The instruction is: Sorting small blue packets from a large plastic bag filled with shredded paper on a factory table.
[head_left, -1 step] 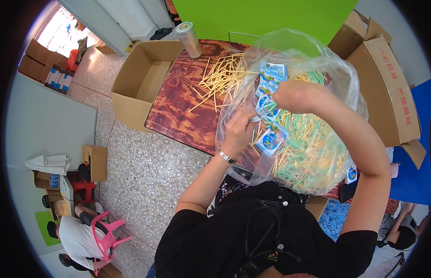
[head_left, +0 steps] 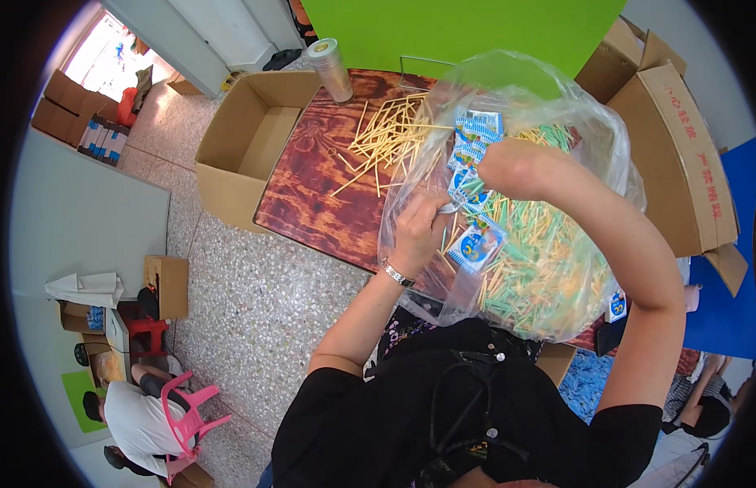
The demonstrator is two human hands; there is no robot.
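Note:
A large clear plastic bag (head_left: pixel 612 138) lies spread on the table, with many thin green and yellow sticks (head_left: pixel 540 268) in it. Small blue-and-white packets (head_left: pixel 478 244) form a line down the bag's left part. My left hand (head_left: pixel 418 232), a metal-banded watch on its wrist, pinches the whitish edge of a small packet (head_left: pixel 449 207). Just across from it my right hand (head_left: pixel 512 169) is curled closed over the packets, next to a few green sticks (head_left: pixel 473 186). Its fingertips are hidden, so what it grips does not show.
Loose yellow sticks (head_left: pixel 392 138) lie on the reddish wooden table (head_left: pixel 313 191). Behind them stands a stack of clear cups (head_left: pixel 332 71). Open cardboard boxes flank the table, one at left (head_left: pixel 231 154), one at right (head_left: pixel 666 154). A person (head_left: pixel 142 415) sits on a pink chair at lower left.

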